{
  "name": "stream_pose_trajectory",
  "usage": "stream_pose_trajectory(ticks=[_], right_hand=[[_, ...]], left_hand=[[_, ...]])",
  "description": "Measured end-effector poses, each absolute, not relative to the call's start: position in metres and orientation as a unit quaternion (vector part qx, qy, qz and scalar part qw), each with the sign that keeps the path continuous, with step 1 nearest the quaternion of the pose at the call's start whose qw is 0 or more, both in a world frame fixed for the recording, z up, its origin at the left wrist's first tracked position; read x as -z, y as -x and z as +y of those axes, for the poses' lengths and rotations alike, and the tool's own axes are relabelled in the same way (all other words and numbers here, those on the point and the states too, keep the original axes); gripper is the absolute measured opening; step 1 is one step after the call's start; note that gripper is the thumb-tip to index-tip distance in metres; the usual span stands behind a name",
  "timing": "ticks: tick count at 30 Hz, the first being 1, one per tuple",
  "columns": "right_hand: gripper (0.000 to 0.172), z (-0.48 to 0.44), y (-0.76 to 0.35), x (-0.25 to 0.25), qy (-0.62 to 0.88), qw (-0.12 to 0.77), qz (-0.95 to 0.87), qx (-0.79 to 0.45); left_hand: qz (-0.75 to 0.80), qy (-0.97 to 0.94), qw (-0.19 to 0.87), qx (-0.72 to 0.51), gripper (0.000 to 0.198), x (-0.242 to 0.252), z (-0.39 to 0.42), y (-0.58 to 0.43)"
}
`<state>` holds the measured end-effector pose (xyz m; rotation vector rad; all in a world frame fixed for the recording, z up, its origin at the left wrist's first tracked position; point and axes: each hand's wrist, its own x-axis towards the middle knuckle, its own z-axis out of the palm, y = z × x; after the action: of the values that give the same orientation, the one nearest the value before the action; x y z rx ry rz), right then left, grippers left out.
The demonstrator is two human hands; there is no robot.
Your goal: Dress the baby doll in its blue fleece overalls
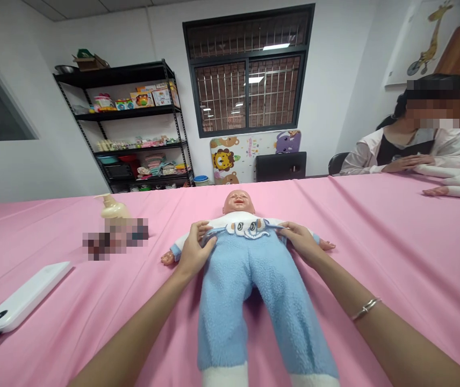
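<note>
A baby doll (238, 202) lies on its back with its feet towards me. It wears a white top with an elephant face (246, 228) on the front and light blue fleece trousers (225, 285). At the left side of the waist, my left hand (193, 251) pinches the trousers' edge between thumb and fingers. My right hand (303, 245), with a silver bangle on its wrist, grips the edge on the opposite side. The waist edge is stretched sideways between both hands. The doll's arms lie spread outward.
Pink cloth (153, 322) covers the table. On the left are a pump bottle (113, 207), a blurred-out item (117, 239) and a white power bank (24, 298) with a cable. Across at the right sits a person (411, 145) beside another doll (459, 180). Shelves (133, 110) stand behind.
</note>
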<state>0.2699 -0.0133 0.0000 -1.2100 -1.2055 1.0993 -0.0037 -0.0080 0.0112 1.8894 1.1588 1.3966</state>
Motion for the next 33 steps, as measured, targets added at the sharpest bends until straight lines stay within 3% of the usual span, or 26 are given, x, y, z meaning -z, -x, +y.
stream_pose_trajectory(ticks=[4, 8, 15, 23, 33], right_hand=[[0.02, -0.009, -0.267, 0.005, 0.456, 0.567, -0.43, -0.535], [0.018, -0.005, -0.269, 0.01, 0.44, 0.567, -0.42, -0.555], [0.028, -0.01, -0.27, 0.01, 0.392, 0.522, -0.453, -0.607], [0.025, -0.011, -0.266, 0.012, 0.406, 0.532, -0.443, -0.596], [0.034, -0.009, -0.269, 0.014, 0.397, 0.521, -0.439, -0.615]], left_hand=[[0.436, -0.72, 0.115, -0.528, 0.026, -0.019, -0.019, -0.004], [0.403, -0.759, 0.123, -0.497, 0.01, -0.023, -0.028, -0.009], [0.41, -0.774, 0.128, -0.464, 0.022, -0.021, -0.031, -0.013], [0.473, -0.744, 0.156, -0.445, 0.034, -0.013, -0.024, -0.011], [0.495, -0.765, 0.07, -0.406, 0.047, -0.007, -0.021, -0.011]])
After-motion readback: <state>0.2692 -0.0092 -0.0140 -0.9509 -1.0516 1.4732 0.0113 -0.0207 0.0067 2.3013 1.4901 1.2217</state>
